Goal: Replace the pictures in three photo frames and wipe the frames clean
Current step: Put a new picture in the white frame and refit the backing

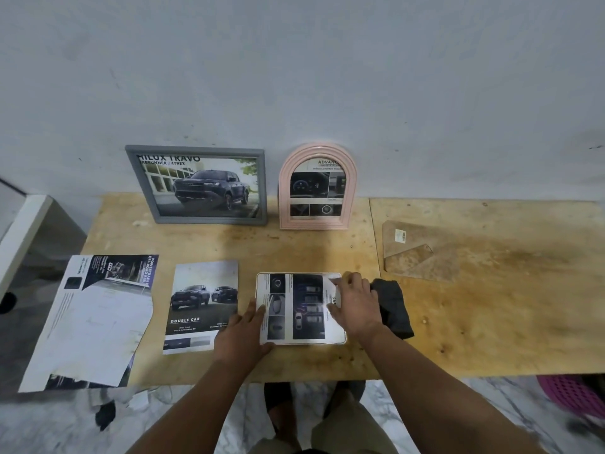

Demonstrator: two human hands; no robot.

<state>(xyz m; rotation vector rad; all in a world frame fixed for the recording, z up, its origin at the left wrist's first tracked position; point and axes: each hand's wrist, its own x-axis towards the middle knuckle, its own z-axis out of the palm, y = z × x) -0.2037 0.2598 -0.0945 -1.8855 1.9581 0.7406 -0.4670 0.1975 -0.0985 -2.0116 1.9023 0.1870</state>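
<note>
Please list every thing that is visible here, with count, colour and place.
grey frame: 1, grey, standing against wall, back left
arched frame: 1, pink, against wall, right of grey frame
flat frame: 1, white-edged, lying on table, front centre
car prints: 2, dark and white, table left
cloth: 1, black, right of flat frame
backing board: 1, brown, table right
table: 1, plywood
left hand: on flat frame's left edge
right hand: on its right part

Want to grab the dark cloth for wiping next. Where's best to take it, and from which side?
Pinch the dark cloth at its bunched right half, coming from above and the right. Its left edge is hidden behind the right hand, while the bare table to the right leaves a clear approach.
</note>
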